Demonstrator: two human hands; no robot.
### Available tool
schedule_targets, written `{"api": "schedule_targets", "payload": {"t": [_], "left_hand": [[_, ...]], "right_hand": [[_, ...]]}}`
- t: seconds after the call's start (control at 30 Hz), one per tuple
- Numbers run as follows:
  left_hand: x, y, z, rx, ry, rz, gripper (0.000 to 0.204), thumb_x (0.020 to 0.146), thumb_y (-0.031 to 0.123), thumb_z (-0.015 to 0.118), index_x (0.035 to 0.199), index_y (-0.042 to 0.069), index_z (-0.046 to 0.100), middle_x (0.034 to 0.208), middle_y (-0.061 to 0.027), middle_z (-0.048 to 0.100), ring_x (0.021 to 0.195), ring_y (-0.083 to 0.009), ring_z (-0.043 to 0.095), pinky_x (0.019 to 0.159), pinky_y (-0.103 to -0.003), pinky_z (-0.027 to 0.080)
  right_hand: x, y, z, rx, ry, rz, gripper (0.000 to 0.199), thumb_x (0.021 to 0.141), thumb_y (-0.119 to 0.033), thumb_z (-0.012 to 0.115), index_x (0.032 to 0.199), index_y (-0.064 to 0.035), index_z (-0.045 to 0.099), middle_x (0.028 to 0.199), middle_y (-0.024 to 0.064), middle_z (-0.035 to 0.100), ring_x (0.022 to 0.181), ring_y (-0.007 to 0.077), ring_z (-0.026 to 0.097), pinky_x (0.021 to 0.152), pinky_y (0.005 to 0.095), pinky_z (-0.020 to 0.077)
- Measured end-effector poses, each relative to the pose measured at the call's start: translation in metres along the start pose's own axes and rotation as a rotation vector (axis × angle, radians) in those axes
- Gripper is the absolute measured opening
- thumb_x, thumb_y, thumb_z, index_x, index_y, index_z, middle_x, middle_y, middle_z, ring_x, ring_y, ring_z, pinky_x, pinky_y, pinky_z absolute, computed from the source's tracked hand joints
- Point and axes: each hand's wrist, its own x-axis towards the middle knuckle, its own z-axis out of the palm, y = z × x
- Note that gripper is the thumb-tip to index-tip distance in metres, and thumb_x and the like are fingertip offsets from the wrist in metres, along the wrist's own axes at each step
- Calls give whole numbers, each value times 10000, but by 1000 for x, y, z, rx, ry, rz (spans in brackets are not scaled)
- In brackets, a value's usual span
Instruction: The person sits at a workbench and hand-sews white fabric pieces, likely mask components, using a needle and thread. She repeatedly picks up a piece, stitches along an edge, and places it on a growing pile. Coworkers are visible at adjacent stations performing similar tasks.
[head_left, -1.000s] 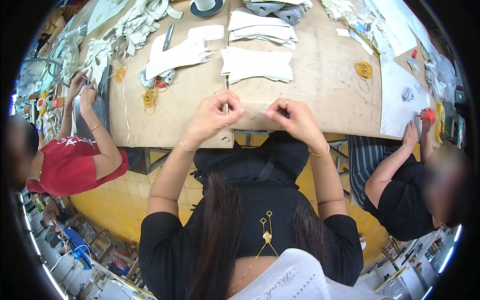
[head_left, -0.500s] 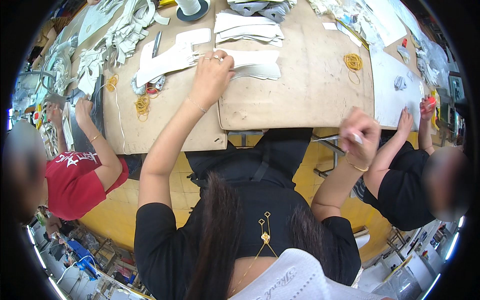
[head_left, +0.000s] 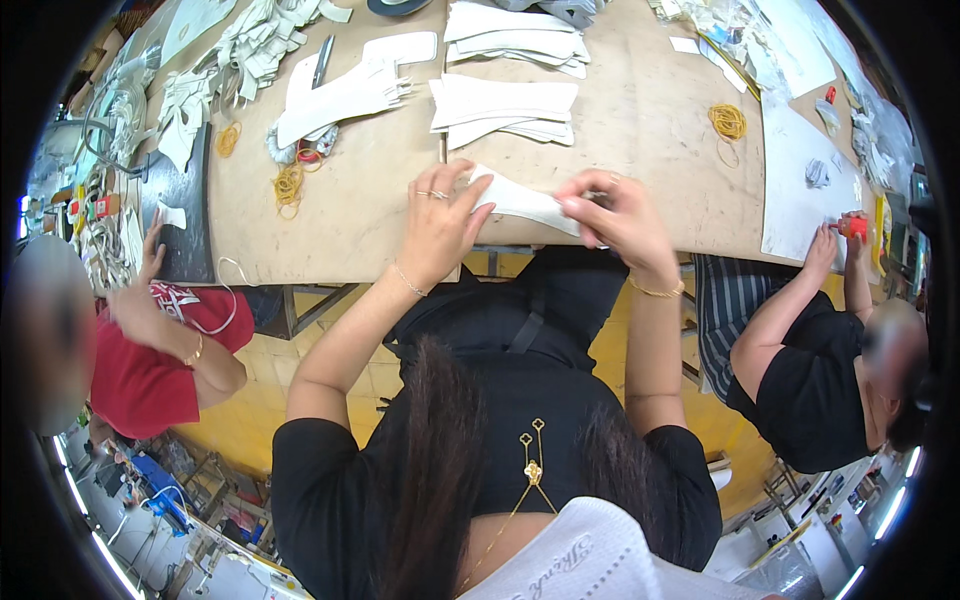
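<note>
Between my hands, above the table's front edge, is a thin white cut piece with a curved outline, perhaps fabric or leather. My left hand grips its left end between thumb and fingers. My right hand pinches the right end; whether something small is also in those fingers I cannot make out. Just beyond lies a stack of similar white pieces, with another stack farther back. To the left, more white pieces lie fanned beside a dark pen.
Yellow rubber bands lie at the right, more rubber bands at the left. A heap of white strips covers the far left. Co-workers sit on both sides: a red sleeve left, a hand with a red object right.
My left hand has come back toward me from the pieces on the table. My right hand has moved inward and up, and both now hold one white piece.
</note>
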Motion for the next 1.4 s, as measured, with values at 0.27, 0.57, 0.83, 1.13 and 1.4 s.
{"api": "schedule_targets", "payload": {"t": [0.27, 0.57, 0.83, 1.13, 1.4], "left_hand": [[-25, -12, 13, -46, -3, 102, 300, 819, 138, 771, 1098, 54, 699, 1131, -41, 669, 1079, -234, 616, 921, -400, 428], [-26, -14, 16, -22, 16, 63, 315, 800, 174, 793, 1095, 111, 706, 1188, -18, 639, 1106, -234, 576, 934, -403, 398], [-25, -16, 15, -23, -8, 79, 308, 821, 203, 764, 1107, 124, 678, 1234, -30, 624, 1122, -235, 561, 954, -422, 385], [-18, -15, 12, 66, -84, 125, 284, 826, 206, 745, 1079, 111, 659, 1302, -50, 620, 1117, -249, 564, 949, -426, 403], [-11, -7, 12, 51, -97, 79, 400, 811, 180, 709, 1186, 61, 637, 1251, -78, 636, 1110, -267, 569, 967, -427, 412]], "right_hand": [[76, 23, 55, -455, 121, -14, 248, 911, -230, 715, 899, 18, 721, 672, 90, 671, 498, 119, 602, 536, 291, 482], [80, 30, 66, -685, 231, -5, 238, 857, -217, 663, 835, 12, 727, 732, 202, 688, 694, 368, 687, 689, 415, 538], [81, 28, 66, -746, 218, 34, 245, 833, -223, 651, 837, 6, 736, 764, 220, 693, 753, 390, 692, 728, 437, 543], [76, 28, 63, -741, 218, 22, 260, 866, -258, 687, 840, -3, 734, 769, 207, 693, 750, 386, 686, 703, 439, 534], [1, 16, 10, -805, 325, 160, 300, 909, -263, 734, 873, 35, 719, 662, 103, 615, 613, 170, 540, 588, 317, 447]]}}
